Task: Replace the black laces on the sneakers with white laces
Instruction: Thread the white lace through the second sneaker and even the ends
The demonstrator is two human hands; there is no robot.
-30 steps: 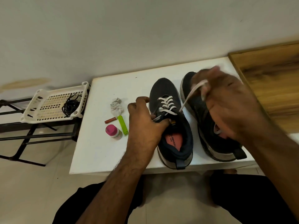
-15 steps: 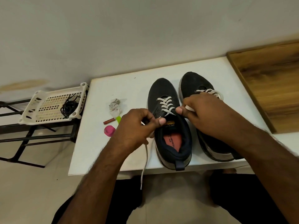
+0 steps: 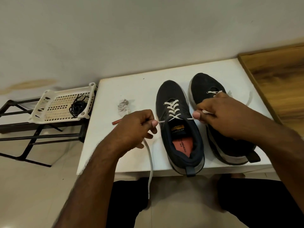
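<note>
We see left hand (image 3: 136,127) and right hand (image 3: 218,116) each pinching a white lace (image 3: 172,109) end, left sneaker (image 3: 179,129) on table (image 3: 131,89); black laces (image 3: 78,106) probably in basket (image 3: 49,102).

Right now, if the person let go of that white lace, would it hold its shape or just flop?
Probably flop: the white lace already hangs limp off the table edge below the left hand. It looks flat and light, so it would likely slide little. Between both hands it seems taut only from pulling.
</note>
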